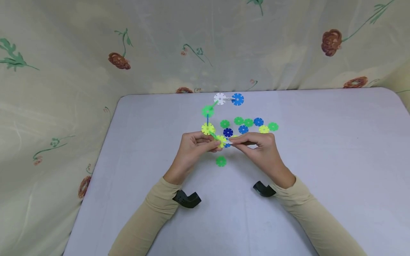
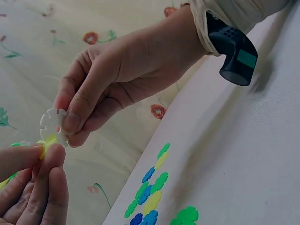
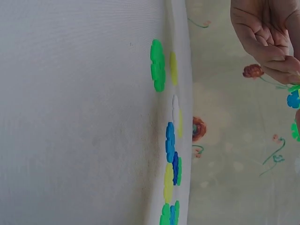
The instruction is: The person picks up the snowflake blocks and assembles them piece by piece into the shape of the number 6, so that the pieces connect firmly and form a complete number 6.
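Observation:
My left hand (image 1: 195, 147) pinches a yellow notched disc (image 1: 221, 140) between thumb and fingers, at the near end of a chain of linked snowflake discs. From there the chain runs away through a second yellow disc (image 1: 208, 128), a green disc (image 1: 208, 111) and a white one (image 1: 219, 99) to a blue disc (image 1: 237, 99), with discs seen edge-on between them. Thumb and fingertips of my right hand (image 1: 261, 147) pinch a white notched disc (image 2: 48, 121). It meets the yellow disc's edge; how deeply their slots engage is hidden.
Beyond and beside my hands, loose green, yellow and blue discs lie on the white tabletop (image 1: 144, 124), among them a dark blue disc (image 1: 228, 132). A single green disc (image 1: 221, 161) lies closer to me. Flower-patterned fabric (image 1: 224, 46) hangs behind the table.

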